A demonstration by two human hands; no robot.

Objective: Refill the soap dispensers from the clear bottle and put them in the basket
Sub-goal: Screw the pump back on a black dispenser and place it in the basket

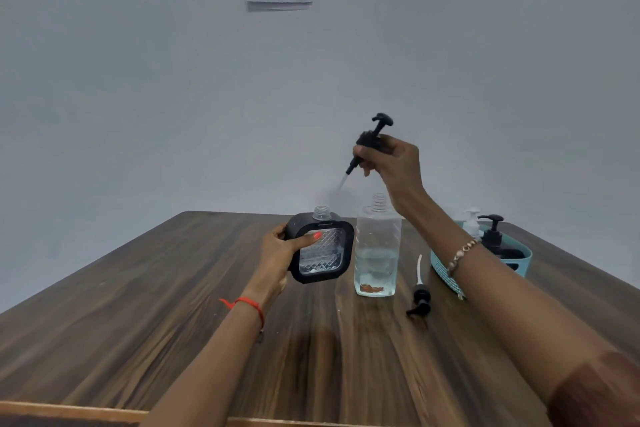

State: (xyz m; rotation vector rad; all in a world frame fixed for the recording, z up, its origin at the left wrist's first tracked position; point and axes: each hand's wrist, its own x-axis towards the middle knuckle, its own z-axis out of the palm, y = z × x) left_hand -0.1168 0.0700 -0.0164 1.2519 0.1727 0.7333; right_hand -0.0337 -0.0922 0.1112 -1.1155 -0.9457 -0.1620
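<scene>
— Where does the clear bottle (377,246) stand?
— On the table (173,305), just right of the dispenser (322,248).
— And the basket (519,258)?
— Farther right, two dispensers (493,236) inside; a loose pump (419,298) lies between bottle and basket.

Both forearms are bare. The left hand (280,253) has a thumbnail painted orange-red, and a thin red thread (247,305) circles that wrist. The right hand (391,159) has a beaded bracelet (462,255) at its wrist, and a rust-brown sleeve (602,392) covers the upper arm.
</scene>
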